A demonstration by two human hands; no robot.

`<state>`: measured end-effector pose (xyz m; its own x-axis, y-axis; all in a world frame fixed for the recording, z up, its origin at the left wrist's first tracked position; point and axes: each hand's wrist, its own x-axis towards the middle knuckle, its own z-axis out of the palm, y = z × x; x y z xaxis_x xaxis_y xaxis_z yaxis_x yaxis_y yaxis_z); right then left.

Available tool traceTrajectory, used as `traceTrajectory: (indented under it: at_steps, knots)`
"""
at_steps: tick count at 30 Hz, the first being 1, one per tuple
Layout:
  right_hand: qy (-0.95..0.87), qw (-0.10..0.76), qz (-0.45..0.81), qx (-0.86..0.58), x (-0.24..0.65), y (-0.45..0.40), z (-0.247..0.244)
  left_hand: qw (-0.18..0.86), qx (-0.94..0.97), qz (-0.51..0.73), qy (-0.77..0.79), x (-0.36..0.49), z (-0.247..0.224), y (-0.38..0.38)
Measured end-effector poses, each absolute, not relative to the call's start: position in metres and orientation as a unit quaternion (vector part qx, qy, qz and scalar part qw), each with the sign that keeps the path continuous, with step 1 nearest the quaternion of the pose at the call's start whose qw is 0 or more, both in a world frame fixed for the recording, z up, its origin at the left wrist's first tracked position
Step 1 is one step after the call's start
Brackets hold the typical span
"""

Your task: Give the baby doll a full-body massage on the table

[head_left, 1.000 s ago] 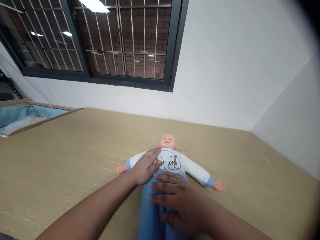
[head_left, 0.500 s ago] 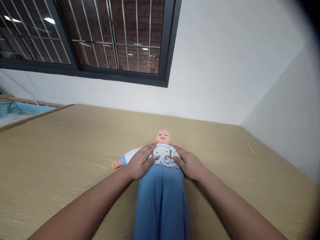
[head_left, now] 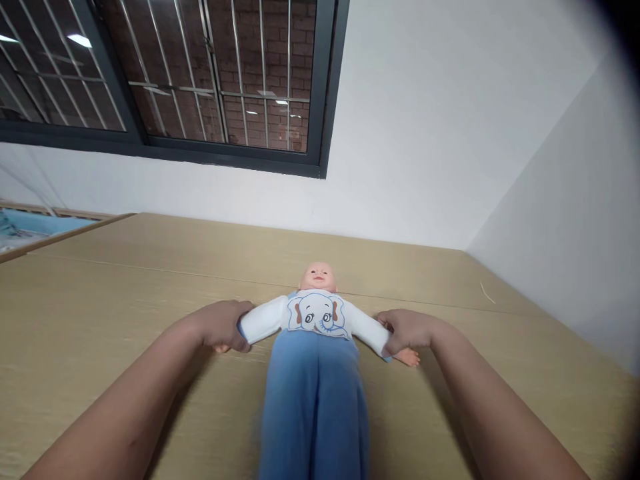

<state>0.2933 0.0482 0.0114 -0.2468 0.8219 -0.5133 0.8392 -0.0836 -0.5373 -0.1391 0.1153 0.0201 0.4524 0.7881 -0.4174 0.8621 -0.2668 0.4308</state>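
Observation:
A baby doll [head_left: 319,277] lies on its back with its head toward the wall. It wears a white top [head_left: 320,313] with an elephant face on the front and blue trousers [head_left: 314,400]. My left hand [head_left: 227,325] is closed around the cuff of the sleeve on the left of the view, and a bit of the doll's hand shows below it. On the other side my right hand [head_left: 406,329] grips the other sleeve near its cuff, with the doll's small hand [head_left: 409,357] sticking out past it. Both doll arms are spread outward.
The doll rests on a tan board surface [head_left: 165,267] with a seam across it. A white wall [head_left: 400,133] and a dark-framed barred window [head_left: 320,160] stand behind. A blue-lined container [head_left: 45,223] is at the far left; a thin pale strand [head_left: 487,292] lies at right.
My hands have moved outward from the doll's chest to its two sleeve cuffs and closed on them. The doll's arm on the right now shows, stretched out. The view has shifted slightly.

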Motion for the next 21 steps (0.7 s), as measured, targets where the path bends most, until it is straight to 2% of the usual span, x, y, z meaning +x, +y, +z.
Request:
traceTrajectory:
  at_steps: [2, 5, 11, 16, 21]
  knots:
    - [0.671, -0.004, -0.427, 0.606, 0.297, 0.050, 0.011, 0.330, 0.779, -0.083, 0.526, -0.142, 0.021, 0.116]
    - [0.658, -0.079, -0.486, 0.570, 0.309, 0.051, 0.009, 0.344, 0.773, -0.072, 0.528, -0.143, 0.021, 0.118]
    - [0.578, -0.244, -0.641, 0.441, 0.331, 0.052, 0.002, 0.413, 0.790, 0.038, 0.451, -0.154, 0.031, 0.121]
    - [0.563, -0.310, -0.688, 0.337, 0.334, 0.050, 0.000, 0.521, 0.772, 0.102, 0.350, -0.169, 0.039, 0.124]
    - [0.546, -0.385, -0.691, 0.277, 0.339, 0.051, -0.006, 0.541, 0.762, 0.169, 0.312, -0.170, 0.029, 0.130]
